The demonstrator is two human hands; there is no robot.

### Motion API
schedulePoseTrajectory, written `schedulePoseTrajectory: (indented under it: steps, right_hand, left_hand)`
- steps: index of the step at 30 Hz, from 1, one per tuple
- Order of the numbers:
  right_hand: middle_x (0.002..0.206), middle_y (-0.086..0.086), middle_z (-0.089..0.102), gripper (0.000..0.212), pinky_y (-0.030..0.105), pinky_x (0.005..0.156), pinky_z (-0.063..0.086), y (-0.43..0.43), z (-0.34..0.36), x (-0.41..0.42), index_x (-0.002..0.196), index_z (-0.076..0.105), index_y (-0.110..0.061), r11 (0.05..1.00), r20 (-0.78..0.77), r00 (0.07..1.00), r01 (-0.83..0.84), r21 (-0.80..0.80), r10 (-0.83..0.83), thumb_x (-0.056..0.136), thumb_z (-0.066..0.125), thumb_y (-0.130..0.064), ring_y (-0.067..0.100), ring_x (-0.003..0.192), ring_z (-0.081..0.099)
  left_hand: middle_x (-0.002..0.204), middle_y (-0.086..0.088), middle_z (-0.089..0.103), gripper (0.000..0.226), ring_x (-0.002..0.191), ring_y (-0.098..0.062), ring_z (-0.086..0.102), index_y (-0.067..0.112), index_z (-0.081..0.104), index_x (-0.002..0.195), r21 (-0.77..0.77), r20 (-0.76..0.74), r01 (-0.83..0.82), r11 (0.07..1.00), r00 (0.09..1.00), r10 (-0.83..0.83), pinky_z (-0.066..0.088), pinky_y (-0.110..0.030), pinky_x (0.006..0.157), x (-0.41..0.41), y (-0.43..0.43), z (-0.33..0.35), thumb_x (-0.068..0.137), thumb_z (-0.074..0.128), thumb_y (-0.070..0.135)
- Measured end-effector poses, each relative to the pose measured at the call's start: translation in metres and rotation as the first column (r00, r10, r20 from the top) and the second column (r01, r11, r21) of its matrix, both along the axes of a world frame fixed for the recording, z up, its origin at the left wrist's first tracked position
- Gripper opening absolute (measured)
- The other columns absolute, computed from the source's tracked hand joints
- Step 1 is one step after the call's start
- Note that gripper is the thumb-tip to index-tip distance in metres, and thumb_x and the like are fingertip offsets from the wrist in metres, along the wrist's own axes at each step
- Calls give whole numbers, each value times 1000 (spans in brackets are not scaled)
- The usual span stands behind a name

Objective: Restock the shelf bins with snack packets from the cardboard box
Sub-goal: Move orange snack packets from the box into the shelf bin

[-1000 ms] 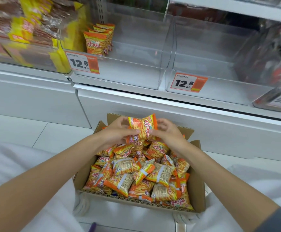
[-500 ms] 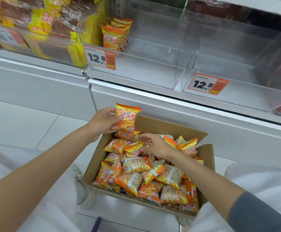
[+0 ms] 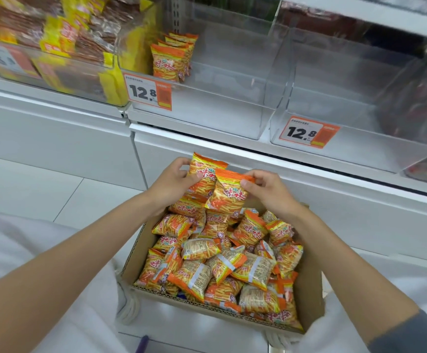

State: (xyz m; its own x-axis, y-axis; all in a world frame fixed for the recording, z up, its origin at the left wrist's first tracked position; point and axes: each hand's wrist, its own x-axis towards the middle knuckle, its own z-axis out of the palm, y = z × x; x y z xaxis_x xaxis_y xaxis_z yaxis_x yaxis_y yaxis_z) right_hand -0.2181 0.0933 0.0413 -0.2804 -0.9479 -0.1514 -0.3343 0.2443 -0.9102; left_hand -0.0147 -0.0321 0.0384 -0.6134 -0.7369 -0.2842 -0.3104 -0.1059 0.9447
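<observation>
The fingers (image 3: 181, 163) of the left hand (image 3: 171, 186) curl round the left edge of an orange snack packet (image 3: 203, 171), thumb pressed on its face, holding it upright above the far edge of the cardboard box (image 3: 309, 299). The right hand (image 3: 271, 193) pinches the top right corner of a second packet (image 3: 229, 197) between thumb and bent fingers. This one overlaps the front of the first and hangs just over the heap at the far edge. Whether the left hand holds more packets behind the first one I cannot tell.

The box sits on the pale tiled floor (image 3: 41, 184) between the person's knees, open at the top, and loose packets (image 3: 220, 263) of the same kind fill it from edge to edge, lying at all angles.

Above, on the shelf, a clear bin (image 3: 207, 115) carries a short row of matching packets (image 3: 169, 59) standing upright against its left wall; a price tag (image 3: 148, 94) reading 12.8 hangs at its front left corner. The clear bin to the right (image 3: 360, 146) bears a like tag (image 3: 309, 132) at its front left corner. The bin to the left (image 3: 62, 80) is packed with yellow and brown packs (image 3: 54, 39).
</observation>
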Motion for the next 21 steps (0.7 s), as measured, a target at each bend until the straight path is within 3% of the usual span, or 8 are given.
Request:
schedulePoseTrajectory:
  steps: [3,6,8,12,14,16,18,21]
  right_hand:
    - [74,-6,63,7,14,65,43,3,6,-2,90,67,-20,991,41,993,114,-71,-111,95,62,-18,0,66,56]
    - [78,-7,66,8,12,66,44,3,6,-1,99,68,-12,980,46,984,177,-87,-173,93,64,-16,-6,66,59]
    - [80,-6,69,9,16,67,47,2,9,1,100,69,-12,972,74,976,210,-106,-203,92,65,-16,-2,69,63]
    - [91,-4,69,8,17,69,51,-1,15,5,100,67,-20,959,117,971,224,-171,-206,93,64,-16,5,83,66]
    - [114,-1,64,33,23,80,54,-3,15,4,117,61,-25,972,181,968,198,-125,-174,87,70,-33,12,104,63]
    - [134,-6,49,79,34,99,50,-5,11,3,138,44,-32,989,238,961,151,-12,-143,69,77,-54,13,123,52]
    - [139,-6,50,96,42,106,45,-9,7,4,144,37,-30,994,291,950,101,50,-112,64,81,-57,13,128,50]
    - [121,4,68,58,43,100,50,-17,8,10,128,56,-15,995,314,944,96,27,-99,79,77,-35,22,114,64]
  left_hand:
    - [126,0,61,33,106,-9,63,27,46,132,61,-45,95,994,995,-93,58,-29,80,-12,10,3,99,51,31]
    - [138,3,48,47,118,-14,55,29,43,137,194,-109,150,969,985,-131,58,-30,78,-22,17,8,95,52,47]
    - [131,3,56,61,111,-14,62,28,42,136,201,-131,189,961,978,-165,58,-31,82,-27,21,10,83,60,53]
    - [123,0,63,64,98,-13,70,24,42,136,116,-134,140,983,983,-124,59,-29,78,-34,21,4,81,73,33]
    - [123,-4,64,58,98,-15,71,22,43,136,143,-153,113,983,984,-91,59,-30,77,-34,17,1,86,70,28]
    - [123,-6,64,53,100,-15,70,20,43,136,189,-173,106,976,982,-73,59,-31,78,-33,14,1,89,66,27]
    - [122,-4,64,47,102,-15,69,20,44,135,207,-202,118,971,977,-76,58,-32,80,-33,13,3,93,62,28]
    - [121,3,63,52,102,-12,66,25,40,137,98,-134,132,986,984,-119,57,-29,79,-32,15,9,92,53,48]
